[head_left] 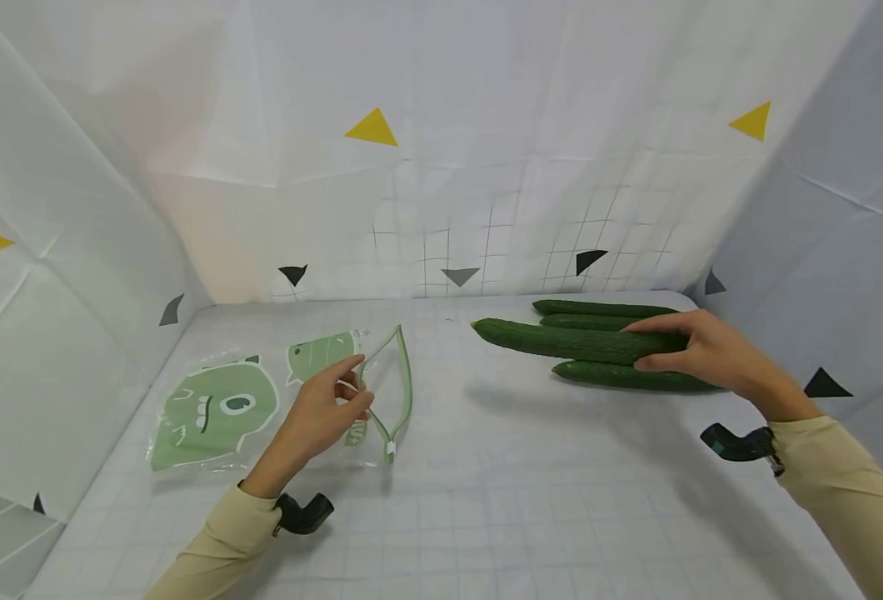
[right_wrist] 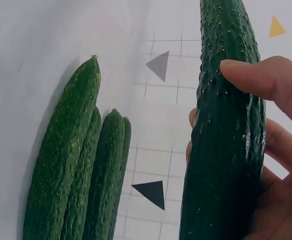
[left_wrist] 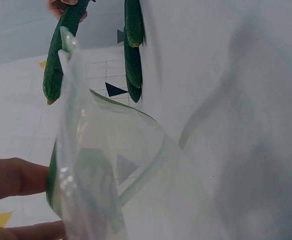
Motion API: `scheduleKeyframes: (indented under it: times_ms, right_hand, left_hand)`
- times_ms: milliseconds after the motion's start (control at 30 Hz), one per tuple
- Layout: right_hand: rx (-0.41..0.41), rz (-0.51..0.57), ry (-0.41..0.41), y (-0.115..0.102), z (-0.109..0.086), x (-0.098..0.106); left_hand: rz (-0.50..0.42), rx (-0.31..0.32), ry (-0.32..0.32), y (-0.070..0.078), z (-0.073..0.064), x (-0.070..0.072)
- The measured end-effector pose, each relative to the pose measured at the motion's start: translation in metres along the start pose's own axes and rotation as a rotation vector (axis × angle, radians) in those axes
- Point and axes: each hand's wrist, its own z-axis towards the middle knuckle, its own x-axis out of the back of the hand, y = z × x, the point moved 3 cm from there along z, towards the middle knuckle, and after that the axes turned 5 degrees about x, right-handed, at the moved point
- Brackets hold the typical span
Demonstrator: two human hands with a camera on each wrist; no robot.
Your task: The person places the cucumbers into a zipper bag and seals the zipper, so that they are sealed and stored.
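A clear zip bag point(head_left: 220, 417) printed with green cartoon creatures lies at the left of the table, its green-edged mouth spread wide toward the right. My left hand point(head_left: 329, 408) pinches the near side of that mouth between thumb and fingers; a white slider point(head_left: 391, 447) sits at its front corner. Raised above the table, a long green cucumber point(head_left: 546, 339) points its tip left toward the bag. My right hand point(head_left: 711, 354) grips it around its right part, thumb on one side and fingers on the other, as the right wrist view shows of the cucumber point(right_wrist: 221, 150).
Several more cucumbers point(right_wrist: 61, 150) lie side by side at the back right, below the held one. A white sheet wall point(head_left: 449, 192) with yellow and dark triangles stands behind the table, and side walls point(head_left: 846, 275) flank it.
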Motion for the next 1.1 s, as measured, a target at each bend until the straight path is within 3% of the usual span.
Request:
scheduleKeyframes:
  times_ms: [400, 1100]
  right_hand:
    - [0.083, 0.034, 0.017, -0.012, 0.010, -0.019]
    - [0.127, 0.093, 0.015, -0.029, 0.034, -0.053]
  left_hand:
    - [0.006, 0.009, 0.006, 0.003, -0.001, -0.001]
    - [0.005, 0.038, 0.008, 0.006, -0.004, -0.002]
